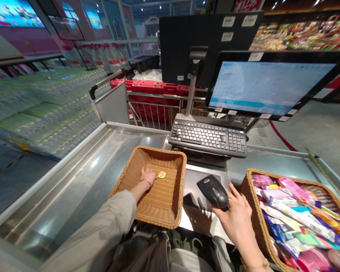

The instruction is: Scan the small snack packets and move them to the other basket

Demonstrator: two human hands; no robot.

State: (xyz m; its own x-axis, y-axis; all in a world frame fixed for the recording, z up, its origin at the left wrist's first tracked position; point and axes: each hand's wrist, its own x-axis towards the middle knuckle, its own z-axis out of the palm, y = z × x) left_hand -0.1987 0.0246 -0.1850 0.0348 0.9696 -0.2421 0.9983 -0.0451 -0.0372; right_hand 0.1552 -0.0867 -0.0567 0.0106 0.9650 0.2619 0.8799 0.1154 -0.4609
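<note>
My left hand (149, 175) reaches down into a brown woven basket (184, 181), its fingers curled near the basket floor. A small lollipop (161, 174) in a yellow patterned wrapper sticks out on the thumb side, its stick end at my fingers. My right hand (238, 211) grips a black handheld barcode scanner (213, 190) above the counter, some fingers raised behind it. To the right of that hand stands a second woven basket (251, 185), filled with many colourful wrapped sweets and small packets (297, 211).
A black keyboard (208, 136) sits beyond the baskets under a lit monitor (269, 87), with another screen's dark back (181, 49) behind. The metal counter (82, 173) has a raised rim. Past it are a shopping cart (155, 109) and stacked bottle packs (51, 113).
</note>
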